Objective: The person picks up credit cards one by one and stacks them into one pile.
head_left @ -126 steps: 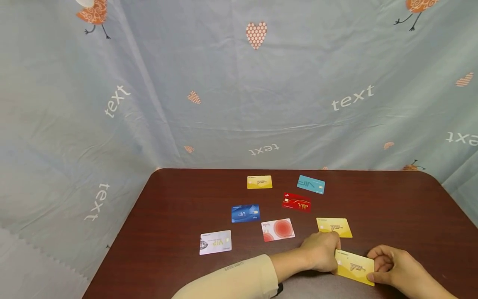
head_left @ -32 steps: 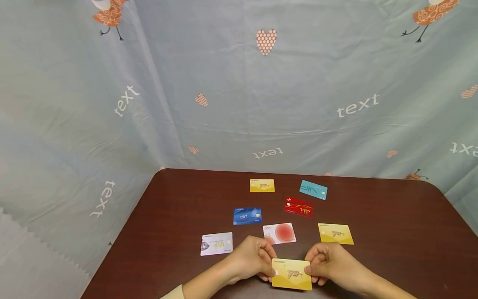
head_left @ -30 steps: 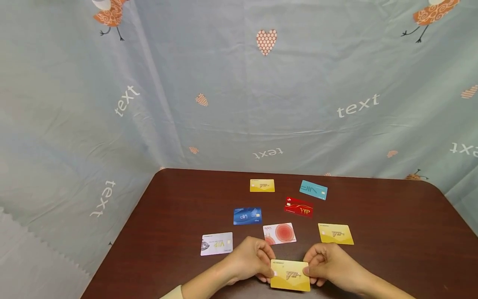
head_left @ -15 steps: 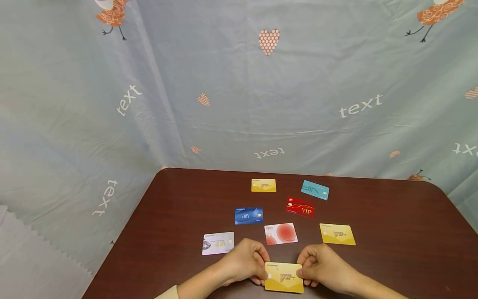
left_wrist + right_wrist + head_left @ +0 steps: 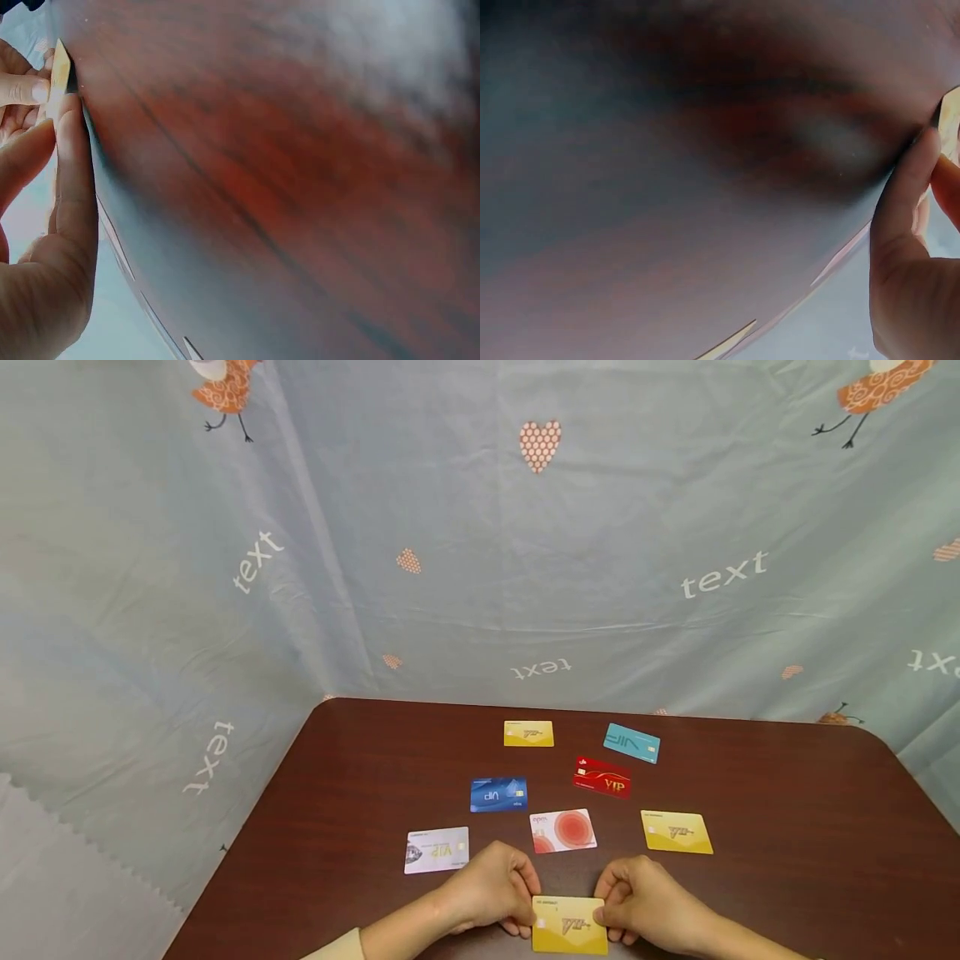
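A yellow VIP card lies between both hands near the table's front edge in the head view. My left hand pinches its left end between thumb and fingers. At its right end, my right hand pinches it the same way. The left wrist view shows the card edge-on and tilted, with the left hand close to the tabletop. In the right wrist view only a sliver of the card shows beside the right hand.
Beyond the hands lie a white VIP card, a white card with red circles, a blue card, a red card, a teal card and two yellow cards. A printed curtain hangs behind the brown table.
Earlier the yellow card was at the right, held in both hands there. Both hands have brought it left to the front middle, then slightly closer to the front edge. The other cards stay put.
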{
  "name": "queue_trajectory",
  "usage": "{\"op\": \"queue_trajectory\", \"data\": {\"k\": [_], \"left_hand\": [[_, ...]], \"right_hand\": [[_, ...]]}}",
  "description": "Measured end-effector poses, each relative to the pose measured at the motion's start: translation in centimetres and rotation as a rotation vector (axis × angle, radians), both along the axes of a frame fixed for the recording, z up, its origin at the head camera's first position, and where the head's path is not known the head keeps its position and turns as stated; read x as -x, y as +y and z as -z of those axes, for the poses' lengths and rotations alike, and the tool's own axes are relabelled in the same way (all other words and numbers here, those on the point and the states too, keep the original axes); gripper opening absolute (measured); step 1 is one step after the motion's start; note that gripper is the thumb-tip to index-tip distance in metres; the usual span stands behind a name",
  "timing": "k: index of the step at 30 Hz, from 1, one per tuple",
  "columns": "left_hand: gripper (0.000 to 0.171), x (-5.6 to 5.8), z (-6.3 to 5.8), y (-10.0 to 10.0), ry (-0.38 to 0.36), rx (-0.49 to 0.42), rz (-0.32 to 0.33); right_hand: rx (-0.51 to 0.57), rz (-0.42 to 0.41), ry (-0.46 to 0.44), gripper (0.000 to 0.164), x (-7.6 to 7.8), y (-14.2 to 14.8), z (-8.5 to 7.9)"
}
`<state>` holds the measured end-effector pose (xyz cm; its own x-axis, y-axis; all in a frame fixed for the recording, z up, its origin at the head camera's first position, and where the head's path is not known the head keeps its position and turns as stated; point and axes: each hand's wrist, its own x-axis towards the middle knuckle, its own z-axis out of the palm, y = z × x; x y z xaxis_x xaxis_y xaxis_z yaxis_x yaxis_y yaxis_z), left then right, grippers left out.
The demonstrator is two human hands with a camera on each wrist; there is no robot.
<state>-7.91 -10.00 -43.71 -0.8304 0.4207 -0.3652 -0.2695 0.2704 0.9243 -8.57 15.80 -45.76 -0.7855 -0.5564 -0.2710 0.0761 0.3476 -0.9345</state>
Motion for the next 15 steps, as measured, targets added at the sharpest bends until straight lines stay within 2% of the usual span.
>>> {"op": "queue_trajectory", "data": {"k": [6, 15], "left_hand": [[0.023, 0.10, -0.02, 0.24, 0.040, 0.063, 0.019], [0.023, 0.45, 0.06, 0.55, 0.083, 0.153, 0.020]], "right_hand": [[-0.078, -0.011, 0.106, 0.015, -0.06, -0.13, 0.07], [-0.106, -0.023, 0.163, 0.014, -0.03, -0.21, 0.19]]}}
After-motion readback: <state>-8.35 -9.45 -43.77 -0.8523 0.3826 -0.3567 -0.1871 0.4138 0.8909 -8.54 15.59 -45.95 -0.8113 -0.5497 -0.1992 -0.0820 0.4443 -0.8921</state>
